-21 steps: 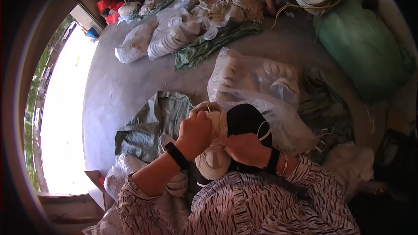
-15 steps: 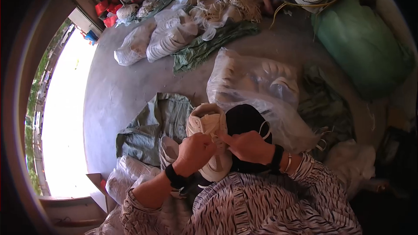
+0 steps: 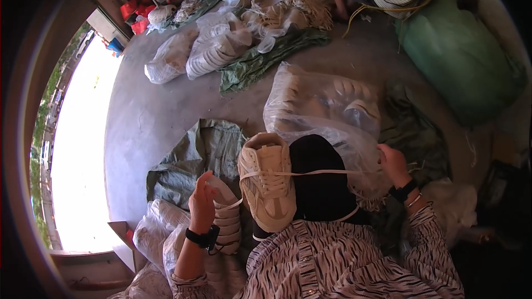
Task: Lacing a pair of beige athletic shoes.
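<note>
A beige sneaker (image 3: pixel 269 188) rests on my lap with its toe towards me, its lace threaded through the eyelets. Off to the right, my right hand (image 3: pixel 393 165) is closed on one end of the shoelace (image 3: pixel 321 173), drawn out nearly straight across a black cloth (image 3: pixel 316 180). On the other side my left hand (image 3: pixel 201 202) has its fingers bent together where the lace's other end, hanging slacker, reaches it. Beside that hand stands a row of similar pale shoes (image 3: pixel 226 224), partly hidden by it.
Ahead lies a clear plastic bag of shoes (image 3: pixel 321 99). Green woven sheeting (image 3: pixel 188 155) spreads to the left, and a big green sack (image 3: pixel 460 61) stands at the right. More bagged shoes (image 3: pixel 216 50) lie farther off, with other people beyond. Plastic bags (image 3: pixel 158 227) sit at my left.
Both hands have moved apart from the lacing at the sneaker's middle, left hand leftward and right hand rightward. The lace now stretches out to the right, and the sneaker's front is uncovered.
</note>
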